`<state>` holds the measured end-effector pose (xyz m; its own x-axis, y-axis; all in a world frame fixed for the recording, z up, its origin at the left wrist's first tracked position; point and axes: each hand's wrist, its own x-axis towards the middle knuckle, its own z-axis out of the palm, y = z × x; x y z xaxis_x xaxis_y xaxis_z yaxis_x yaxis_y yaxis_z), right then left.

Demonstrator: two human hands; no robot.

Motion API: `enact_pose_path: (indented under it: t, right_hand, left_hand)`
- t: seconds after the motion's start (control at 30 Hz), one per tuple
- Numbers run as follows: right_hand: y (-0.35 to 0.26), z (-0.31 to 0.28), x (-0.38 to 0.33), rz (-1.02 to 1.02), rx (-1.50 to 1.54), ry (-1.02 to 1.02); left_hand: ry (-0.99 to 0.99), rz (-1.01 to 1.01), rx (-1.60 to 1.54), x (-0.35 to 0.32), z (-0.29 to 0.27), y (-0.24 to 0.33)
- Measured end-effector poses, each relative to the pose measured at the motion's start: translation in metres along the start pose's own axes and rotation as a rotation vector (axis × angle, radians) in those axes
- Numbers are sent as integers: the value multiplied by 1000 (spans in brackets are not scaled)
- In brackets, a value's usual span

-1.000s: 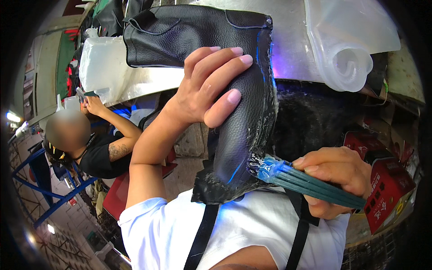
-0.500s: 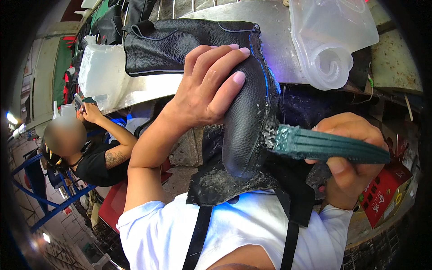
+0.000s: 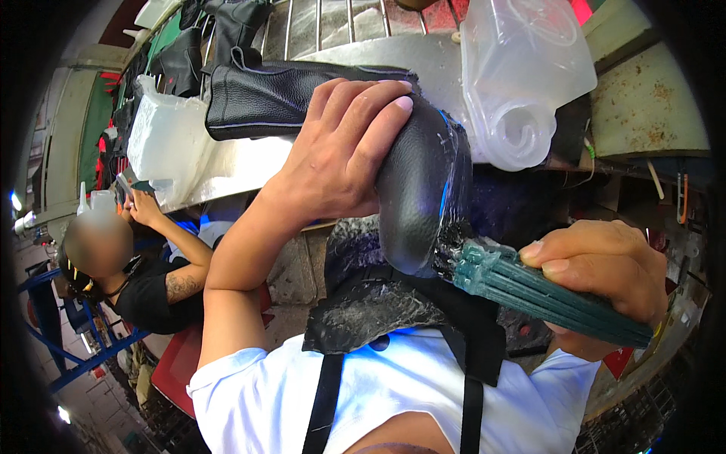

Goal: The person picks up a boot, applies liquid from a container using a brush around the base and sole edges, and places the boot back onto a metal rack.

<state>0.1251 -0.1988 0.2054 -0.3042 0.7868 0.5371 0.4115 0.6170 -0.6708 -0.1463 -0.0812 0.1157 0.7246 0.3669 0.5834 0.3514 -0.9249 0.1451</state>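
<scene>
My left hand (image 3: 336, 151) is wrapped over a black leather boot upper (image 3: 412, 200), its fingers closed across the instep. The shaft of the upper lies leftward on the metal table, and the rounded toe points toward me. A dark, wet-looking edge with a blue gleam runs down the right side of the foot. In my right hand (image 3: 609, 272) is a brush with a ribbed green handle (image 3: 541, 291), pinched between fingers and thumb. Its clogged bristles touch that edge close to the toe. The underside of the boot is mostly hidden.
A translucent plastic container (image 3: 522, 91) stands on the metal table (image 3: 408, 53) to the right. Another whitish container (image 3: 166, 140) sits at the left. More black boot uppers (image 3: 234, 30) lie at the far left. A co-worker (image 3: 162, 291) sits left, holding something small.
The brush has moved along the edge toward the toe, and its handle now slants more downward to the right. The boot has tilted slightly, with my left hand still on it.
</scene>
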Motion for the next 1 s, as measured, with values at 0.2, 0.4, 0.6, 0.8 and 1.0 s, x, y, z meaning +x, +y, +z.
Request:
enact_pose_path:
  t: [0.2, 0.4, 0.6, 0.8, 1.0]
  right_hand:
    - [-10, -22, 25, -87, -182, -2]
    - [1, -32, 46, -135, -234, -3]
    - [-10, -42, 65, -104, -488, -81]
    - [-4, -41, 75, -97, -544, -117]
    - [5, -39, 80, -82, -558, -121]
  left_hand:
    - [-19, -54, -26, 26, -5, -8]
    - [-175, -221, -18, 48, -22, -14]
    - [-111, -193, -33, 72, -15, -31]
    - [-142, -229, -85, 83, -13, -47]
    - [-190, -363, -192, 92, -14, -53]
